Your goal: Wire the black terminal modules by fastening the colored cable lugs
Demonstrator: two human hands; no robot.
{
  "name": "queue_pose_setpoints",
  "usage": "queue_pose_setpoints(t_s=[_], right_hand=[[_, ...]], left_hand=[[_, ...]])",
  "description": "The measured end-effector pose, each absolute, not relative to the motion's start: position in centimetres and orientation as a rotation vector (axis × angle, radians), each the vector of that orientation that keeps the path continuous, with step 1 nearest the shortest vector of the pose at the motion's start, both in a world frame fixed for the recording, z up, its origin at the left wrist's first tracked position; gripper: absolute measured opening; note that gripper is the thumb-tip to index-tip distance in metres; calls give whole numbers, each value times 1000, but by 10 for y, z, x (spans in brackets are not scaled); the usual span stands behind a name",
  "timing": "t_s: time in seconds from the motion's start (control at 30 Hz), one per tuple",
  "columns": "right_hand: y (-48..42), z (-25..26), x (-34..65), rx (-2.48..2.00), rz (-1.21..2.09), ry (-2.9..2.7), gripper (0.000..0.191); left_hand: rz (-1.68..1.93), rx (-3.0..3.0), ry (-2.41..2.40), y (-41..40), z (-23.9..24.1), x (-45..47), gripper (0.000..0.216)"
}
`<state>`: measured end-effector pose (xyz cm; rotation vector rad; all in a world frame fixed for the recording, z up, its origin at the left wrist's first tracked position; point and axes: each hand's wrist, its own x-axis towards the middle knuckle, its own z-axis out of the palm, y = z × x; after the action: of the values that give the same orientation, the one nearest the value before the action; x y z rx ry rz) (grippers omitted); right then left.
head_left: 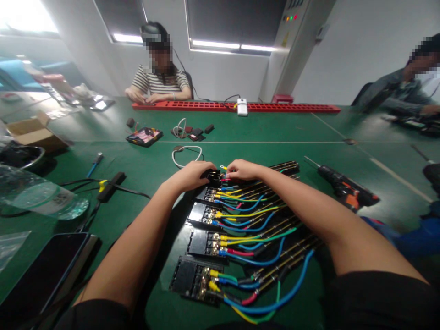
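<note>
At the far end of a row of black terminal blocks, my left hand (pixel 199 174) is closed around the farthest terminal block (pixel 216 178). Close beside it, my right hand (pixel 242 169) pinches a thin wire (pixel 225 178) at that block's right side; its fingertips partly cover the wire end. Nearer to me lie several more terminal blocks (pixel 202 243), with yellow and blue crimped lugs at their screws. Blue, yellow-green and red wires (pixel 264 261) run from them to long black strips with brass-coloured rods (pixel 287 263) under my right forearm.
A cordless drill (pixel 347 183) lies on the right of the green table (pixel 275 133). To the left are a plastic bottle (pixel 41 195), a phone (pixel 44 270), a cable with a black connector (pixel 112 187) and a cardboard box (pixel 34 133). Two people sit across, by a red slotted rail (pixel 206 107).
</note>
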<state>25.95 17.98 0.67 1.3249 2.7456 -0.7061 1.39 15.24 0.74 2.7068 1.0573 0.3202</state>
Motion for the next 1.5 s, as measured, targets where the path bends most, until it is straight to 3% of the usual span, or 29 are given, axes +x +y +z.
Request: queue_pose_setpoints(t_s=[0.37, 0.83, 1.5], right_hand=[[174, 8, 256, 1370, -644, 2728, 23], [181, 3, 257, 1524, -1199, 2532, 20], [193, 0, 261, 1425, -1369, 2460, 24]], left_hand=[[332, 2756, 948, 151, 4, 19, 42], [363, 2798, 861, 153, -3, 19, 36], [375, 2794, 780, 153, -2, 23, 39]])
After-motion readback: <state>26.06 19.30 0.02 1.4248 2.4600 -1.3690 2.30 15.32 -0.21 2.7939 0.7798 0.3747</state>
